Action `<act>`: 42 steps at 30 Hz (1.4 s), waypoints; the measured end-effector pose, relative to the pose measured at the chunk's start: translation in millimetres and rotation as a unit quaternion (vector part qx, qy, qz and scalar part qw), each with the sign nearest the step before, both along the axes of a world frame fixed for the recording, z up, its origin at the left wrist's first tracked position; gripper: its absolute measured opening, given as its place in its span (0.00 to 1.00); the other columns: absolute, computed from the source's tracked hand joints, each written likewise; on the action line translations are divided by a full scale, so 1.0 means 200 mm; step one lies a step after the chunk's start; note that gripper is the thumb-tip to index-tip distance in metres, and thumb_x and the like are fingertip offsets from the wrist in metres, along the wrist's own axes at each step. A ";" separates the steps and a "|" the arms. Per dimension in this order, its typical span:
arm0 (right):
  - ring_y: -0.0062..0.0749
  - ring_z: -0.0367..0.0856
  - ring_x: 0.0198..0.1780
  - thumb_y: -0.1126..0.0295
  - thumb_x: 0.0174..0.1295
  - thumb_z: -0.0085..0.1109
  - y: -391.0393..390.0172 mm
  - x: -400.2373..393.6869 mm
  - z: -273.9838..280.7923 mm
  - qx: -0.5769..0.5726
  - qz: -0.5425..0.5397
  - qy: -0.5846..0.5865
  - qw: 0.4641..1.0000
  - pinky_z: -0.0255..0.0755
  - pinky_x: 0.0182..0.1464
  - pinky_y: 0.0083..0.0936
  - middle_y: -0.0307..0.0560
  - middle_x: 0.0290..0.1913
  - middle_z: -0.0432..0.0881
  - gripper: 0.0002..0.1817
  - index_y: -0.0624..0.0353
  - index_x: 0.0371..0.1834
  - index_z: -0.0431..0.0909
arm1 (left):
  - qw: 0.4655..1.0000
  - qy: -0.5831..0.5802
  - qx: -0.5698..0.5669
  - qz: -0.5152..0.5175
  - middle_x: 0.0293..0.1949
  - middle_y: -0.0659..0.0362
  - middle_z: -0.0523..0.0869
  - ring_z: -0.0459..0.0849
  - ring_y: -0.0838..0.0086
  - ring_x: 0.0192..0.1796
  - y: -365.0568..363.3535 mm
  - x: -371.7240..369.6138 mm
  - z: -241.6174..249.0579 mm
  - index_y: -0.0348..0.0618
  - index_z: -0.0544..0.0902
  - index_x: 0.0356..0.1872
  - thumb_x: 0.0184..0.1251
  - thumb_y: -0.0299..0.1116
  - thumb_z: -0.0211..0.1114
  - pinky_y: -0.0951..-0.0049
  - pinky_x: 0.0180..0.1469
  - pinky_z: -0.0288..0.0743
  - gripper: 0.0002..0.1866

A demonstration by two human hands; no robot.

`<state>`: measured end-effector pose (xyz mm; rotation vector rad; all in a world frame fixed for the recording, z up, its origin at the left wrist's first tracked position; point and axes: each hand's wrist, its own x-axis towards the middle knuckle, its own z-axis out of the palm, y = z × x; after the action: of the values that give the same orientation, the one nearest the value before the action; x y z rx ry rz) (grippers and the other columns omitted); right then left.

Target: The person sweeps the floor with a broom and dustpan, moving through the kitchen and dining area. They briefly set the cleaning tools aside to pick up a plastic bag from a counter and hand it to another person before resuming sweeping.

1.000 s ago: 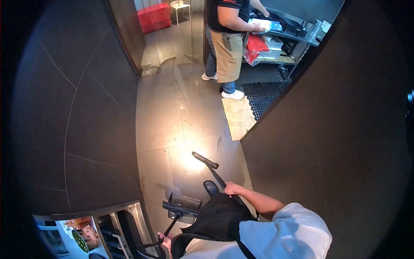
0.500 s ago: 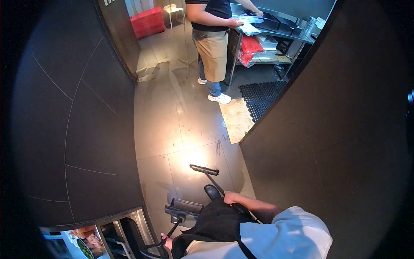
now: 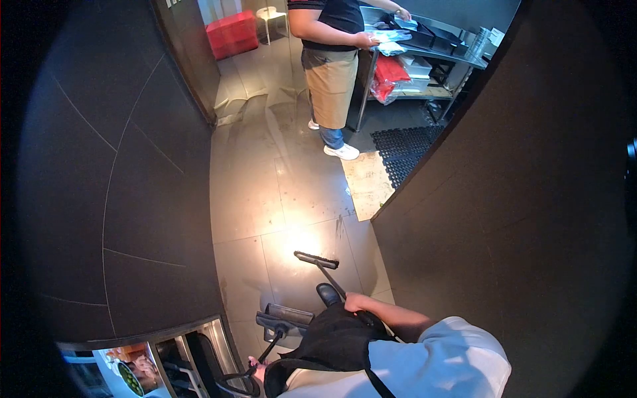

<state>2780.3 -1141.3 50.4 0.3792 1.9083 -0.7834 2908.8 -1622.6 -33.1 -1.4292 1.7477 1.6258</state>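
My right hand (image 3: 355, 302) is wrapped around the handle of a broom (image 3: 316, 259). The broom's dark, narrow head rests on the tiled floor, just beyond my black shoe (image 3: 327, 294). Lower down, my left hand (image 3: 257, 366) is closed around the black handle of a long-handled dustpan (image 3: 288, 317). The grey dustpan is beside my leg, left of the broom. My dark apron (image 3: 332, 348) hides part of both tools' handles.
A person in a tan apron (image 3: 330, 86) stands by a metal table (image 3: 458, 58), holding plastic-wrapped items. Dark walls (image 3: 146, 219) flank the passage. A black rubber mat (image 3: 405, 156) and tan board (image 3: 368, 186) lie right. A metal-framed counter (image 3: 215, 331) with food is lower left.
My view has shifted slightly, so the surroundings appear a little farther right. The other person's far hand has moved over the table. Both my hands keep their hold.
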 end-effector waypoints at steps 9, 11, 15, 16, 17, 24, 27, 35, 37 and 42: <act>0.46 0.81 0.31 0.76 0.44 0.49 -0.02 0.02 -0.17 0.012 -0.008 -0.010 1.000 0.73 0.29 0.38 0.65 0.33 0.79 0.29 0.79 0.53 0.61 | 0.997 0.002 -0.013 0.070 0.37 0.51 0.77 0.78 0.66 0.38 0.08 -0.04 0.06 0.36 0.69 0.44 0.58 0.69 0.42 0.66 0.36 0.73 0.38; 0.46 0.81 0.30 0.76 0.44 0.49 -0.02 0.03 -0.18 0.013 -0.006 -0.006 1.000 0.72 0.27 0.38 0.65 0.32 0.79 0.29 0.79 0.54 0.61 | 0.996 -0.009 0.023 0.091 0.37 0.52 0.77 0.77 0.66 0.38 0.07 -0.04 0.05 0.38 0.68 0.46 0.57 0.69 0.44 0.67 0.36 0.73 0.38; 0.44 0.81 0.26 0.77 0.44 0.49 -0.02 0.03 -0.14 0.006 -0.023 0.003 1.000 0.72 0.25 0.37 0.63 0.29 0.79 0.29 0.79 0.53 0.61 | 0.993 -0.040 0.091 0.060 0.34 0.54 0.76 0.75 0.67 0.34 0.01 -0.05 0.04 0.41 0.67 0.46 0.57 0.68 0.46 0.69 0.33 0.72 0.35; 0.44 0.81 0.26 0.77 0.45 0.49 -0.02 0.02 -0.13 0.003 -0.029 -0.005 1.000 0.71 0.24 0.37 0.63 0.29 0.79 0.28 0.79 0.53 0.61 | 0.992 -0.045 0.103 0.064 0.33 0.55 0.75 0.75 0.68 0.33 0.00 -0.05 0.04 0.42 0.67 0.44 0.58 0.67 0.46 0.69 0.31 0.72 0.34; 0.43 0.81 0.25 0.77 0.45 0.49 -0.02 0.02 -0.12 0.001 -0.035 -0.013 0.999 0.71 0.24 0.37 0.63 0.29 0.79 0.28 0.79 0.53 0.61 | 0.993 -0.026 0.083 0.074 0.31 0.55 0.74 0.74 0.68 0.31 0.01 -0.05 0.03 0.43 0.66 0.42 0.59 0.67 0.46 0.69 0.30 0.71 0.33; 0.42 0.80 0.23 0.76 0.47 0.48 -0.01 0.02 -0.09 -0.015 -0.062 -0.026 0.998 0.71 0.23 0.37 0.62 0.27 0.79 0.26 0.78 0.52 0.61 | 0.995 0.051 0.019 0.078 0.23 0.57 0.70 0.71 0.69 0.24 0.11 -0.06 0.09 0.45 0.65 0.30 0.61 0.61 0.50 0.69 0.23 0.68 0.26; 0.42 0.81 0.24 0.76 0.47 0.48 0.00 0.02 -0.13 -0.006 -0.029 -0.022 0.999 0.71 0.24 0.38 0.61 0.28 0.80 0.26 0.78 0.52 0.61 | 0.982 0.093 -0.076 0.144 0.23 0.57 0.71 0.71 0.69 0.23 0.23 -0.08 0.11 0.44 0.67 0.31 0.61 0.59 0.52 0.71 0.22 0.67 0.25; 0.45 0.81 0.26 0.76 0.45 0.48 0.00 0.03 -0.20 0.024 0.025 0.010 0.999 0.73 0.27 0.39 0.64 0.31 0.79 0.24 0.79 0.47 0.66 | 0.964 0.147 -0.132 0.176 0.26 0.54 0.74 0.75 0.67 0.25 0.24 -0.09 0.05 0.38 0.71 0.37 0.60 0.56 0.57 0.71 0.25 0.71 0.26; 0.45 0.81 0.26 0.77 0.45 0.47 0.01 0.02 -0.17 0.020 0.014 -0.004 1.000 0.72 0.27 0.39 0.64 0.31 0.79 0.23 0.79 0.47 0.66 | 0.958 0.163 -0.167 0.168 0.26 0.55 0.74 0.75 0.67 0.25 0.19 -0.09 -0.05 0.37 0.71 0.37 0.60 0.55 0.57 0.70 0.25 0.71 0.26; 0.43 0.80 0.24 0.77 0.45 0.46 0.02 0.00 -0.09 -0.026 -0.043 -0.011 0.999 0.71 0.25 0.38 0.62 0.29 0.79 0.22 0.78 0.46 0.66 | 0.967 0.134 -0.149 0.157 0.32 0.52 0.76 0.76 0.66 0.30 0.31 -0.12 0.09 0.36 0.72 0.38 0.63 0.55 0.53 0.70 0.29 0.74 0.26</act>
<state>2780.7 -1136.8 33.0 0.4390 1.8577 -0.8808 2885.3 -1560.2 -14.7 -1.7687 2.0723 1.8493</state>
